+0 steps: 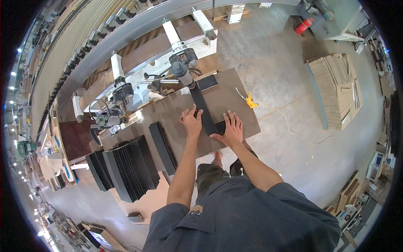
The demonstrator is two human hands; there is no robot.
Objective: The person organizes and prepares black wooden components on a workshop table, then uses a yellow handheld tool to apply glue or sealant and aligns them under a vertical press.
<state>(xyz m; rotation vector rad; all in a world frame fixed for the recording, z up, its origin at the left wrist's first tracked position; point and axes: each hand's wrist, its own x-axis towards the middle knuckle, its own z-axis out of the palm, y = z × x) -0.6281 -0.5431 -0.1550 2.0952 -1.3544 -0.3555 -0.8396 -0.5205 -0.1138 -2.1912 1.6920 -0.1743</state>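
Observation:
A long black strip of board (pixel 203 110) lies on the brown worktable (pixel 245 111), its far end under a drill head (pixel 181 72). My left hand (pixel 192 122) rests at the strip's left side, fingers apart and slightly bent, the thumb against its edge. My right hand (pixel 231 128) is spread to the right of the strip's near end, its thumb reaching toward that end. Partly beneath the right hand sits a small black block (pixel 220 127). Another black block (pixel 207 82) lies at the table's far side beside the drill head.
Stacked black strips (pixel 130 168) stand to the left, with a separate row (pixel 163 147) beside the table. More drill heads (pixel 121 90) line the machine at far left. A yellow air gun (pixel 251 101) hangs at the right edge. Stacked boards (pixel 336 88) and a red extinguisher (pixel 304 26) stand farther right.

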